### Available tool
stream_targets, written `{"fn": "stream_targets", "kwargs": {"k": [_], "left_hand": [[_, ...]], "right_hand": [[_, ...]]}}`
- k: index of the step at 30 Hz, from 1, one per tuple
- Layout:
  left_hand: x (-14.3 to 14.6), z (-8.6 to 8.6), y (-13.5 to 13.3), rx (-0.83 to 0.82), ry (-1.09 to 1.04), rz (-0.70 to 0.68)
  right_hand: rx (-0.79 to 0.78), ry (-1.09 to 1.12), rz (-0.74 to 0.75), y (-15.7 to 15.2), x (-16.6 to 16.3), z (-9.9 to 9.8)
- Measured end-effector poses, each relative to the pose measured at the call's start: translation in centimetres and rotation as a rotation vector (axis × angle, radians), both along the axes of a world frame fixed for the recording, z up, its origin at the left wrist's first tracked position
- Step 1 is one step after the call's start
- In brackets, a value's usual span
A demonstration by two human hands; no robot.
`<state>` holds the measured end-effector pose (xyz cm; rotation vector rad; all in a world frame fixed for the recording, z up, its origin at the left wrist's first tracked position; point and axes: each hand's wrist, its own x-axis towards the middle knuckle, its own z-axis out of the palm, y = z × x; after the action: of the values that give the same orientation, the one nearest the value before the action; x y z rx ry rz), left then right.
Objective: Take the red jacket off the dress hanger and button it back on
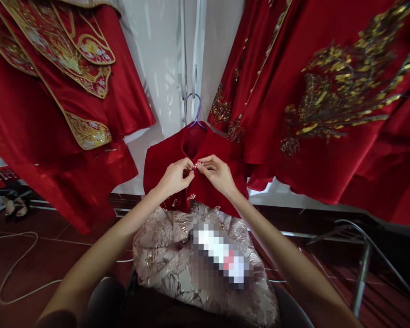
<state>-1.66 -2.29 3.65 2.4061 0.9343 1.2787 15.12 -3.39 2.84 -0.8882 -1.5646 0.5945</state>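
A dark red velvet jacket hangs on a purple hanger from a metal rail in front of me. Its lower part is a pale floral brocade that spreads toward me. My left hand and my right hand meet at the jacket's front just below the collar. Both pinch a small beaded button fastening between fingertips. The fingers of both hands are closed in a pinch.
Red embroidered gowns hang at left and right, with gold stitching. A white wall is behind. A white cable loops on the dark floor at left. A metal frame stands at lower right. Shoes lie far left.
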Motion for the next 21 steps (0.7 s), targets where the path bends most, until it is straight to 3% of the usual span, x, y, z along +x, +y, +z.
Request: {"fn": "stream_targets", "kwargs": {"k": [17, 21], "left_hand": [[0.5, 2.5, -0.1, 0.195, 0.243, 0.056], [1.1, 2.2, -0.3, 0.154, 0.245, 0.038]], "right_hand": [[0.05, 0.035, -0.036, -0.1, -0.2, -0.4], [0.028, -0.032, -0.043, 0.3, -0.4, -0.6]]}}
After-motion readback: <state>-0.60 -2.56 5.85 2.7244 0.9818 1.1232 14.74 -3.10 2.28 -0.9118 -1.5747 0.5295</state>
